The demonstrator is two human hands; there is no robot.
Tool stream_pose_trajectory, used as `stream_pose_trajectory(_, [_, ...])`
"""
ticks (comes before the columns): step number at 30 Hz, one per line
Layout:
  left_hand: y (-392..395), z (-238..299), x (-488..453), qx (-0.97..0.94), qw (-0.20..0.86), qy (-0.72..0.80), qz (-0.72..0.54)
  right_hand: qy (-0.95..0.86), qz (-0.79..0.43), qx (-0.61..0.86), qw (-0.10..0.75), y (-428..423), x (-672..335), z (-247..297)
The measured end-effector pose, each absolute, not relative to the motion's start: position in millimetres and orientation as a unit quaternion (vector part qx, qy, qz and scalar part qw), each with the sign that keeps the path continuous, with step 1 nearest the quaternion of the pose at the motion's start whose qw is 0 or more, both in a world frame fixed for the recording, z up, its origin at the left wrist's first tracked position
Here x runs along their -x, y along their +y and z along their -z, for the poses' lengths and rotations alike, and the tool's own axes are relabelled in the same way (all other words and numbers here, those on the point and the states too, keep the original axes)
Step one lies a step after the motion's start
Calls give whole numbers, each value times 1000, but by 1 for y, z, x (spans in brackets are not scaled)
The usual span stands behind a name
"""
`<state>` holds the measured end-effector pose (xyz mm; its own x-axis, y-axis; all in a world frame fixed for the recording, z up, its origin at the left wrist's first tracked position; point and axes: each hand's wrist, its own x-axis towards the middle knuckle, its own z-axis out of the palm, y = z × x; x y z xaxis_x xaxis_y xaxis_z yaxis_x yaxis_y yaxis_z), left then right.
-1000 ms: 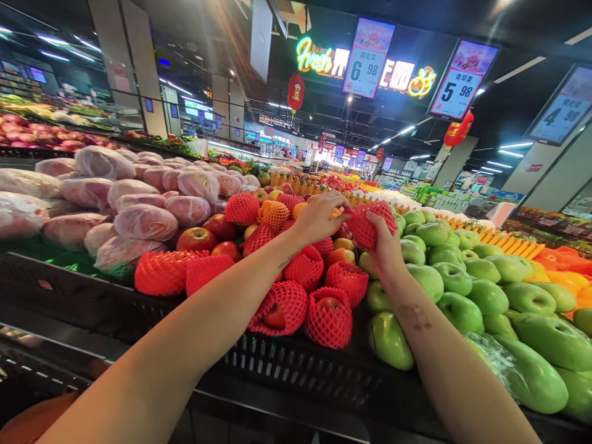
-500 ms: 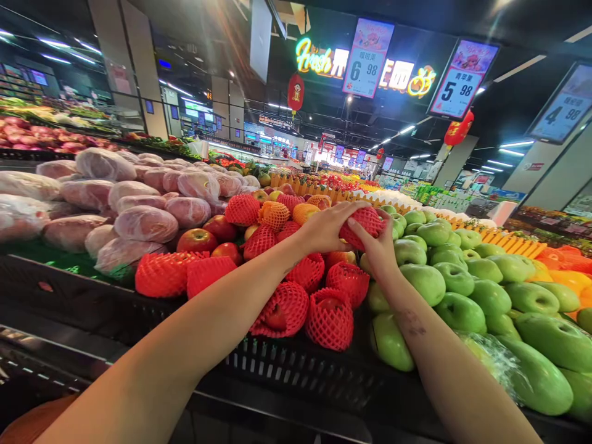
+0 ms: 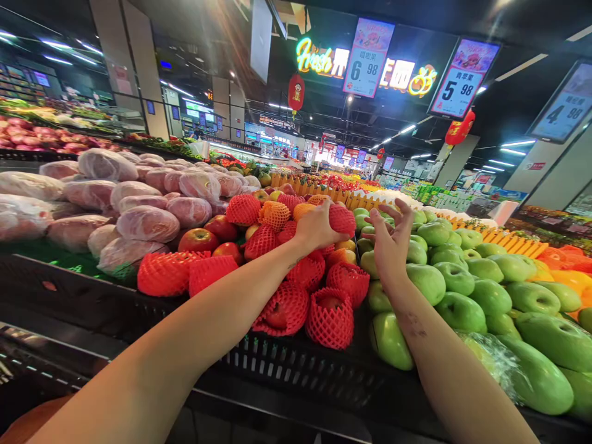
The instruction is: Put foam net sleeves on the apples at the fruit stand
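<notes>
My left hand (image 3: 318,227) is closed around an apple in a red foam net (image 3: 341,219), above the middle of the red apple pile. To the right of it, my right hand (image 3: 391,237) holds nothing, its fingers spread and curved over the near green apples (image 3: 456,279). A gap separates it from the netted apple. Under my left arm lie more apples in red foam nets (image 3: 330,317), several of them along the front of the black crate (image 3: 296,364). Bare red apples (image 3: 198,240) sit left of my left hand.
Plastic-wrapped pinkish produce (image 3: 148,223) is heaped on the left. Orange fruit (image 3: 571,280) lies at the far right, beyond the green apples. A yellow picket divider (image 3: 504,237) runs behind them. Price signs (image 3: 464,79) hang overhead.
My right hand has let go of the netted apple and moved right, its fingers opening. My left hand keeps the apple and has shifted slightly left.
</notes>
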<state>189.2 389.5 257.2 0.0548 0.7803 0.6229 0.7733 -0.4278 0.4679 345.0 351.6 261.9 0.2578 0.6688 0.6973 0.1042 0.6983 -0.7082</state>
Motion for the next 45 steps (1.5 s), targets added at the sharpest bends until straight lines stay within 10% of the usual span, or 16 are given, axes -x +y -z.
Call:
stream_pose_trajectory(21, [395,-262,-184,-802,-28,515,-303,-587,-129,345,721,355,-348,-261])
stream_pose_trajectory(37, [284,-342,-146,-609,-47,165,-775,-791,-44,404,457,373,-354,-249])
stream_pose_trajectory(45, [157,-243,-9,-563,-199,542,-591,-775,-77,363,511,370,-349,-257])
